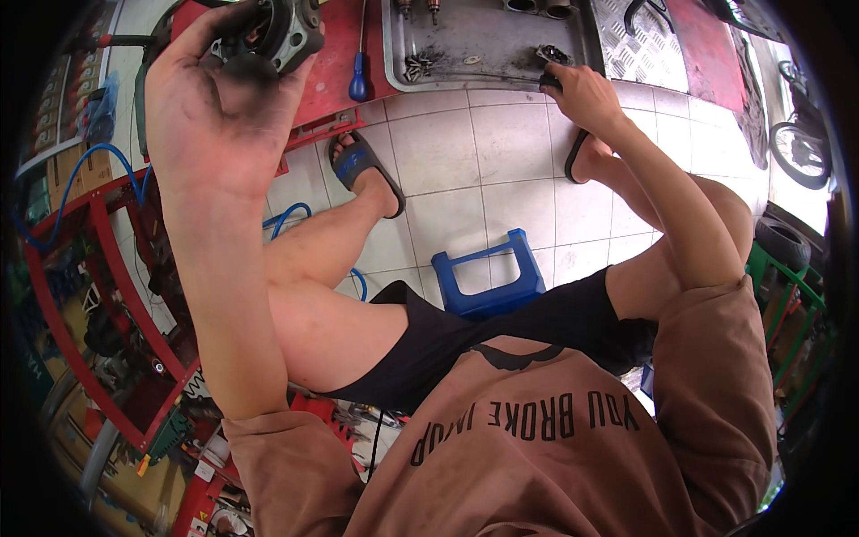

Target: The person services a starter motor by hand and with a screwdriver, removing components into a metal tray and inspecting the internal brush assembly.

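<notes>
Raised at the upper left, palm facing up, my left hand (219, 121) has its blackened fingers around a round metal engine part (300, 40) with a dark opening and bolt lugs; the picture's top edge cuts part of it off. My right hand (586, 100) is closed at the near right rim of a grey metal tray (483, 84). A small black thing (548, 81) shows at its fingertips, too little of it visible to name. Just beyond those fingers, a small dark metal part (555, 55) lies in the tray. Small metal pieces (418, 66) are at the tray's left.
A blue-handled screwdriver (358, 79) lies on the red bench (327, 89) left of the tray. Between my legs stands a blue plastic stool (488, 291) on white floor tiles. A red metal frame (107, 237) and blue hose (85, 152) are at the left; textured metal plate (631, 49) lies right.
</notes>
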The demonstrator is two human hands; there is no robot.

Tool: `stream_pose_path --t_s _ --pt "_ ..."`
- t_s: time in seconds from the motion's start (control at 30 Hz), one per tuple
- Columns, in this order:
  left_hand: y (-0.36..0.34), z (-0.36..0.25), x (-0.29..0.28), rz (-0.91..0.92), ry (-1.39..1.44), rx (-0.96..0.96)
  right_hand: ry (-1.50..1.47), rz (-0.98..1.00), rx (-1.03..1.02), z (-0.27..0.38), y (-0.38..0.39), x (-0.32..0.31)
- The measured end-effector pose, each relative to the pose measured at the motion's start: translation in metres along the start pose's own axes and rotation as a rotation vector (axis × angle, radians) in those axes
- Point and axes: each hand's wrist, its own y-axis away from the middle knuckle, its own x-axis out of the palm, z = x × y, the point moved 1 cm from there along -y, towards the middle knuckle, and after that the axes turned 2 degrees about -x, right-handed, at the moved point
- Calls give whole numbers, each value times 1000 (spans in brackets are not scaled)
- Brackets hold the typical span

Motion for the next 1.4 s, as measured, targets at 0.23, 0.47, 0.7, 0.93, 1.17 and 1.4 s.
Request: stream_pose_path --t_s 0.23,0.47,0.7,0.93,1.17,1.4 --pt "-1 0 -2 23 2 -21 -3 26 90 -5 0 -1" --pt "5 6 16 -110 -44 58 -43 20 252 -45 -19 -31" --pt "1 -7 8 -88 -41 141 -277 -110 -22 -88 -27 -17" --pt "3 -32 -19 -104 60 189 -1038 230 70 145 -9 27" --pt "14 -42 -24 -131 166 198 -1119 -158 451 295 -123 77" --pt "27 -55 -51 -165 188 268 -565 -167 247 302 -147 75"
